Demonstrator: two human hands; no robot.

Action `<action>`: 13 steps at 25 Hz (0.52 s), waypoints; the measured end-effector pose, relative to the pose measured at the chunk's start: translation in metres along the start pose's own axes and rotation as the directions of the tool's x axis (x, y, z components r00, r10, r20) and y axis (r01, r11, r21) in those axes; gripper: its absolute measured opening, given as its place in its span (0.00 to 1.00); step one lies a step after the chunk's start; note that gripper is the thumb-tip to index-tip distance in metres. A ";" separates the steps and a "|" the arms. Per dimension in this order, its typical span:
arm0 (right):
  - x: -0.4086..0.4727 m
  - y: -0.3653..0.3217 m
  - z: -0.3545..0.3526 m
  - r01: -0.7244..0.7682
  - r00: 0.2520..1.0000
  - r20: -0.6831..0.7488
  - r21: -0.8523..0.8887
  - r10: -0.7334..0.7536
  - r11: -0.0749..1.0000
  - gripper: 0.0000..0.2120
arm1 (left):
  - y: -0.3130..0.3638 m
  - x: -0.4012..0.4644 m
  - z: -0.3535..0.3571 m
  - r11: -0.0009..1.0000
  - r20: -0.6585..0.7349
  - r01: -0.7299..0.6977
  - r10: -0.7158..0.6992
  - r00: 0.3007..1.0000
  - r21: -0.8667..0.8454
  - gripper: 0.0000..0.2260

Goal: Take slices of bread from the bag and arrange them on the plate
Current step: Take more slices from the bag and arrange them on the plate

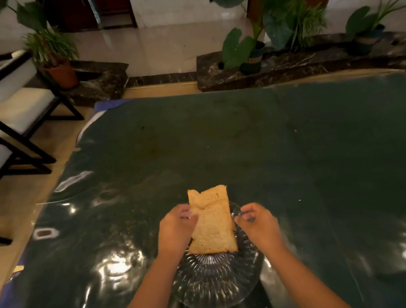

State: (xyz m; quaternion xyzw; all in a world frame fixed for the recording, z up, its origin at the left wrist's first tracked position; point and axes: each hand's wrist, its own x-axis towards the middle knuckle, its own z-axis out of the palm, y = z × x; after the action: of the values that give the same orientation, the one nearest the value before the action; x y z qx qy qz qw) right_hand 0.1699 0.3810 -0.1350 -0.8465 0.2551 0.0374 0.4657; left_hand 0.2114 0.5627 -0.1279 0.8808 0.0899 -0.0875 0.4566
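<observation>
A tan slice of bread (214, 225) stands tilted over the far half of a clear ribbed glass plate (217, 289), its lower edge touching the plate and its top edge bent and uneven. My left hand (178, 229) pinches the slice's left edge. My right hand (255, 220) is to the right of the slice, apart from it, with fingers curled at the plate's right rim. Crumbs lie on the near part of the plate. No bread bag is in view.
The plate sits near the front of a large table under a dark green glossy cover (285, 143). Black-framed chairs with white cushions (9, 108) stand to the left. Potted plants (57, 56) on dark stone ledges (313, 61) line the far side.
</observation>
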 end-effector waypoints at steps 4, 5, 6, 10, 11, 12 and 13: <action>-0.021 -0.018 -0.054 0.080 0.996 -0.033 0.013 -0.080 0.997 0.14 | 0.060 -0.031 -0.002 0.975 0.132 -0.200 0.186 0.974 0.101 0.12; -0.029 -0.022 -0.071 0.104 0.993 -0.056 0.014 -0.103 0.994 0.14 | 0.077 -0.042 -0.001 0.963 0.153 -0.241 0.223 0.963 0.116 0.12; -0.036 -0.024 -0.088 0.129 0.989 -0.078 0.012 -0.128 0.992 0.15 | 0.094 -0.054 0.002 0.952 0.168 -0.278 0.256 0.952 0.126 0.13; -0.077 -0.021 -0.171 0.236 0.959 -0.155 -0.037 -0.239 0.971 0.16 | 0.161 -0.119 0.025 0.892 0.183 -0.425 0.397 0.899 0.153 0.14; -0.088 -0.015 -0.192 0.259 0.949 -0.171 -0.049 -0.263 0.965 0.17 | 0.175 -0.137 0.035 0.877 0.188 -0.455 0.426 0.885 0.154 0.14; -0.102 -0.005 -0.218 0.282 0.939 -0.190 -0.061 -0.288 0.958 0.17 | 0.190 -0.160 0.048 0.860 0.191 -0.486 0.457 0.869 0.155 0.15; -0.115 0.005 -0.242 0.307 0.927 -0.202 -0.078 -0.316 0.949 0.17 | 0.202 -0.181 0.061 0.844 0.189 -0.514 0.486 0.853 0.151 0.15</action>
State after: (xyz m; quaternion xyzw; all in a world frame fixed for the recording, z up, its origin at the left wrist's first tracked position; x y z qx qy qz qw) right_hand 0.0259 0.2287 0.0318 -0.8856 0.1648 -0.1216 0.4169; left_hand 0.0800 0.3839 0.0401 0.9056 -0.1853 -0.0367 0.3798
